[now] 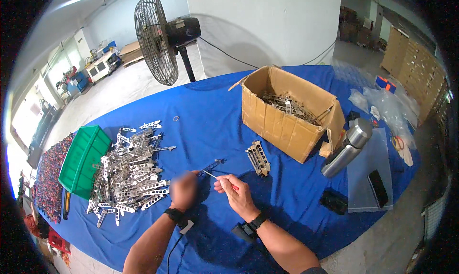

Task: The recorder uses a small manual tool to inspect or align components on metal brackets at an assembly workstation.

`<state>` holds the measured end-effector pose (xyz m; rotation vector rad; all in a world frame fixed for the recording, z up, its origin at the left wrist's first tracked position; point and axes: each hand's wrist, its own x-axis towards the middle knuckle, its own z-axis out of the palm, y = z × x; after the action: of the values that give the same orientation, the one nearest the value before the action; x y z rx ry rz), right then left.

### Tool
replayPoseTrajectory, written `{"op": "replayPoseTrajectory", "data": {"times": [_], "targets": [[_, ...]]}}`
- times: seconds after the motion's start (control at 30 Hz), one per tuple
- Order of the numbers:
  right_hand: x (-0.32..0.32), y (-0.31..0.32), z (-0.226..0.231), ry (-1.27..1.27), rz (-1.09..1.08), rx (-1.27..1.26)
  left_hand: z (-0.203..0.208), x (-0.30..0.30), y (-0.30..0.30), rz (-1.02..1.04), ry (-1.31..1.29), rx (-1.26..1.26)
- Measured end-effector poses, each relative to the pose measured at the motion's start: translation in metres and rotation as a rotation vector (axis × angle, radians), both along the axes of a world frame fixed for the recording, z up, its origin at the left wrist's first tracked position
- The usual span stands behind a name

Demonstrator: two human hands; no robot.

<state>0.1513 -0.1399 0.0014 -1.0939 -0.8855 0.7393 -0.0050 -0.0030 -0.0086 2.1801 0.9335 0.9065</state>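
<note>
Near the middle of the blue-covered table, my left hand (184, 190) is closed, its fingers partly smeared. A narrow metal bracket (215, 164) reaches out beyond its fingertips and seems to be gripped there. My right hand (235, 193) is wrapped round a red-handled screwdriver (209, 174), whose thin metal shaft points left toward the bracket. To the left of my left hand lies a large heap of perforated metal brackets (131, 173). Several similar brackets lie side by side in a small stack (258, 158), beyond my right hand.
A green bin (82, 161) is tipped beside the heap. Loose brackets fill part of a cardboard box (279, 130) at the back right. A steel thermos (348, 147), a phone (377, 189) and plastic bags (389, 106) lie right. A black fan (165, 39) stands behind the table.
</note>
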Motion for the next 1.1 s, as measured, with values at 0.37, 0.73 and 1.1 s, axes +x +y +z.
{"op": "replayPoseTrajectory", "data": {"times": [0.37, 0.73, 1.1], "targets": [[0.003, -0.005, 0.006, 0.023, 0.021, -0.059, 0.0, -0.001, -0.001, 0.007, -0.006, -0.095], [0.0, -0.002, 0.004, -0.013, -0.003, -0.036, -0.003, -0.002, 0.003, 0.007, 0.0, -0.047], [0.007, -0.005, -0.001, -0.06, -0.034, -0.117, 0.011, 0.005, -0.009, 0.024, 0.063, -0.115]]}}
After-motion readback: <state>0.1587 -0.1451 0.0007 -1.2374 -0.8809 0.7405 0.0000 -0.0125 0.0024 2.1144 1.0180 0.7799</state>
